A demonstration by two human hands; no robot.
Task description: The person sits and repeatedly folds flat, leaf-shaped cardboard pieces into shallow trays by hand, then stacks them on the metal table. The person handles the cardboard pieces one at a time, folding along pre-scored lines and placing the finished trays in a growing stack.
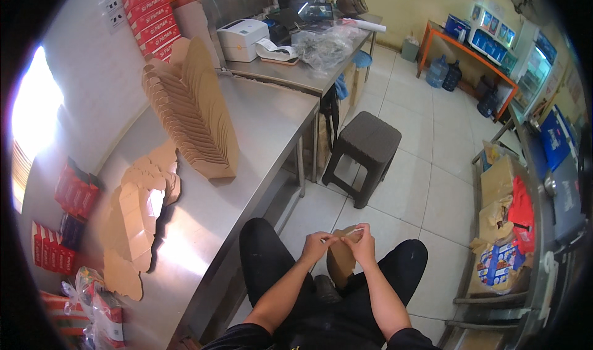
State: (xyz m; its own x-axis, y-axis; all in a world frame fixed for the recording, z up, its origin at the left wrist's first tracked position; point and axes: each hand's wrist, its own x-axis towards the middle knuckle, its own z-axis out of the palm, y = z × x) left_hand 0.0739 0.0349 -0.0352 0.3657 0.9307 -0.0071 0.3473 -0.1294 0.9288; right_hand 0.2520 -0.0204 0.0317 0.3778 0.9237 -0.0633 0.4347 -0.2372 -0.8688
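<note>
Between my knees I hold a brown cardboard box blank (340,266), partly bent, its lower end hanging down toward my lap. My left hand (317,246) pinches its upper left edge. On the upper right edge my right hand (361,245) is closed with fingertips and thumb. Left of me, on the steel table (272,112), a tall nested stack of folded cardboard boxes (194,112) leans at an angle. Nearer to me on the same table lie several flat cardboard blanks (133,217), overlapping in a loose pile.
A dark plastic stool (370,134) stands on the tiled floor ahead. Beyond the steel table, a white label printer (243,39) sits on another counter. Red boxes (148,16) are piled by the wall. At right, a metal rack (494,313) holds cartons and a red cloth (522,211).
</note>
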